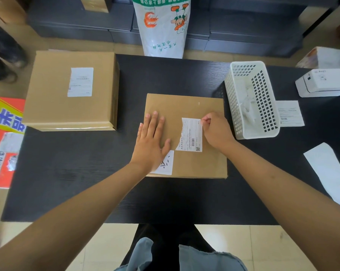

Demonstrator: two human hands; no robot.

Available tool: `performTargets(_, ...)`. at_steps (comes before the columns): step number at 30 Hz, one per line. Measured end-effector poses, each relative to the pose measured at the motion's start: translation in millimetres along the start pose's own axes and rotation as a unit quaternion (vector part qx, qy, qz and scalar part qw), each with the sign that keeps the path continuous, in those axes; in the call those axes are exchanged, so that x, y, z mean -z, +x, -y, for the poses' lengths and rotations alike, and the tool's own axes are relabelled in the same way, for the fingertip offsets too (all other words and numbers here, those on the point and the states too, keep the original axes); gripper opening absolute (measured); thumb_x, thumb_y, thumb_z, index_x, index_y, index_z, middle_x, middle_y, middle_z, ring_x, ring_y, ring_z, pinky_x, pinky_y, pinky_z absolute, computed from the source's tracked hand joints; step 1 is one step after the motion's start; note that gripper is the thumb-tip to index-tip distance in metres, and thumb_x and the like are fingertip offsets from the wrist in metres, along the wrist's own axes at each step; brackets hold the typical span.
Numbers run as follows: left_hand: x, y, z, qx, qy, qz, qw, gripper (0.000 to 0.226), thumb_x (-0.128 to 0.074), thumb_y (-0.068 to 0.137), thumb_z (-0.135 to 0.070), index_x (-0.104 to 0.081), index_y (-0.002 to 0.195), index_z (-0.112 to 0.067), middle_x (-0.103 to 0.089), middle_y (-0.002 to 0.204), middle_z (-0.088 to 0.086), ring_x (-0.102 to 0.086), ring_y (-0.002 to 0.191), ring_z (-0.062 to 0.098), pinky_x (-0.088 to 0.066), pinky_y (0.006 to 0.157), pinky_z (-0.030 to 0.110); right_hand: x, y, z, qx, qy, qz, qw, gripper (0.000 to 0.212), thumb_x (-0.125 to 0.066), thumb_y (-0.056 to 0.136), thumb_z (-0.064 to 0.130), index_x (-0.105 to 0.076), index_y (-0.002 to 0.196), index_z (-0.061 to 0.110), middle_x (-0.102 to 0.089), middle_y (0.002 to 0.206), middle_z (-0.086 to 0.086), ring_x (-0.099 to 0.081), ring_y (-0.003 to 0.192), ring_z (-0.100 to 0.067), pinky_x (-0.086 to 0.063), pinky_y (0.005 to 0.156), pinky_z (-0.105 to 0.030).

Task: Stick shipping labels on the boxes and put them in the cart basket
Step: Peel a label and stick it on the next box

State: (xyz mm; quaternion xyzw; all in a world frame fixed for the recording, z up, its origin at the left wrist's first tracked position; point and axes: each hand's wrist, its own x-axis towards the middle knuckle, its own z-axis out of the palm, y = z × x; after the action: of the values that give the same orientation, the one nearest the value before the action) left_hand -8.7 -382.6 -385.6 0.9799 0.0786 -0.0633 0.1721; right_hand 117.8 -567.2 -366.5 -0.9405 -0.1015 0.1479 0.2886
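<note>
R hand pinches label corner on box; L hand spread flat beside label.

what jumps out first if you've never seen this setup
Two hands work on a flat cardboard box at the centre of the black table: the left hand lies flat on it, the right hand pinches a shipping label by its corner. A second, labelled box sits far left; a white basket stands right.
</note>
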Motion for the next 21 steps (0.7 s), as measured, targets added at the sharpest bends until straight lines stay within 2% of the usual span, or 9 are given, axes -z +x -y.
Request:
performTargets(3, -1, 0, 0, 0.0, -0.003, -0.001, 1.0, 0.068, -0.023, 0.099, -0.049, 0.006, 0.152, -0.019, 0.014, 0.16, 0.0, 0.019, 0.146, 0.019, 0.011, 0.119, 0.037, 1, -2, -3, -0.005, 0.02, -0.02, 1.0, 0.005, -0.055, 0.094, 0.018, -0.059, 0.096, 0.017, -0.056, 0.098, 0.002, -0.05, 0.077, -0.004, -0.035, 0.064, -0.01)
performTargets(5, -1, 0, 1, 0.0, -0.003, -0.002, 1.0, 0.067, -0.024, 0.099, -0.049, 0.005, 0.152, -0.019, 0.013, 0.16, 0.0, 0.018, 0.146, 0.02, 0.011, 0.119, 0.038, 0, -3, -4, -0.001, 0.025, -0.026, 0.999, 0.008, -0.058, 0.093, 0.02, -0.061, 0.099, 0.016, -0.056, 0.097, 0.002, -0.05, 0.075, -0.003, -0.035, 0.064, -0.009)
performTargets(8, -2, 0, 1, -0.001, -0.002, -0.003, 1.0, 0.067, -0.024, 0.099, -0.049, 0.004, 0.153, -0.019, 0.012, 0.16, 0.0, 0.018, 0.146, 0.02, 0.009, 0.119, 0.038, -1, -4, 0, 0.005, 0.007, -0.036, 0.999, 0.008, -0.056, 0.094, 0.019, -0.063, 0.094, 0.016, -0.057, 0.096, 0.003, -0.049, 0.073, -0.001, -0.033, 0.061, -0.008)
performTargets(10, -3, 0, 1, -0.002, -0.004, -0.003, 1.0, 0.067, -0.024, 0.099, -0.05, 0.004, 0.152, -0.019, 0.012, 0.16, 0.0, 0.017, 0.146, 0.02, 0.009, 0.12, 0.039, -2, -4, 4, 0.002, -0.02, -0.04, 0.999, 0.012, -0.051, 0.096, 0.016, -0.062, 0.091, 0.014, -0.057, 0.097, 0.001, -0.053, 0.077, -0.006, -0.035, 0.061, -0.011)
performTargets(12, -3, 0, 2, -0.002, -0.004, -0.004, 1.0, 0.067, -0.024, 0.099, -0.05, 0.004, 0.152, -0.02, 0.011, 0.161, 0.0, 0.017, 0.147, 0.02, 0.008, 0.12, 0.04, -4, -2, 10, -0.009, -0.071, -0.03, 0.997, 0.014, -0.046, 0.095, 0.011, -0.06, 0.092, 0.01, -0.056, 0.103, -0.006, -0.057, 0.085, -0.018, -0.045, 0.067, -0.022)
performTargets(14, -2, 0, 2, -0.001, -0.004, -0.002, 1.0, 0.067, -0.024, 0.099, -0.049, 0.004, 0.152, -0.019, 0.012, 0.16, 0.0, 0.017, 0.146, 0.02, 0.007, 0.12, 0.04, -5, -2, 15, -0.017, -0.135, -0.008, 0.991, 0.016, -0.047, 0.092, 0.007, -0.058, 0.103, 0.005, -0.052, 0.112, -0.012, -0.056, 0.093, -0.025, -0.05, 0.078, -0.033)
performTargets(17, -2, 0, 1, 0.0, -0.004, -0.001, 1.0, 0.067, -0.024, 0.099, -0.049, 0.004, 0.152, -0.019, 0.012, 0.16, 0.0, 0.017, 0.146, 0.02, 0.008, 0.12, 0.039, -7, 0, 21, -0.014, -0.201, 0.016, 0.979, 0.026, -0.05, 0.089, 0.009, -0.05, 0.114, 0.001, -0.048, 0.119, -0.016, -0.052, 0.102, -0.027, -0.047, 0.088, -0.036)
performTargets(21, -3, 0, 1, -0.001, -0.01, -0.003, 1.0, 0.068, -0.025, 0.099, -0.049, 0.003, 0.153, -0.019, 0.011, 0.161, 0.0, 0.017, 0.147, 0.02, 0.007, 0.12, 0.04, -4, 2, 22, -0.017, -0.189, 0.051, 0.98, 0.032, -0.051, 0.087, 0.008, -0.047, 0.118, -0.001, -0.046, 0.123, -0.017, -0.049, 0.108, -0.029, -0.044, 0.094, -0.038)
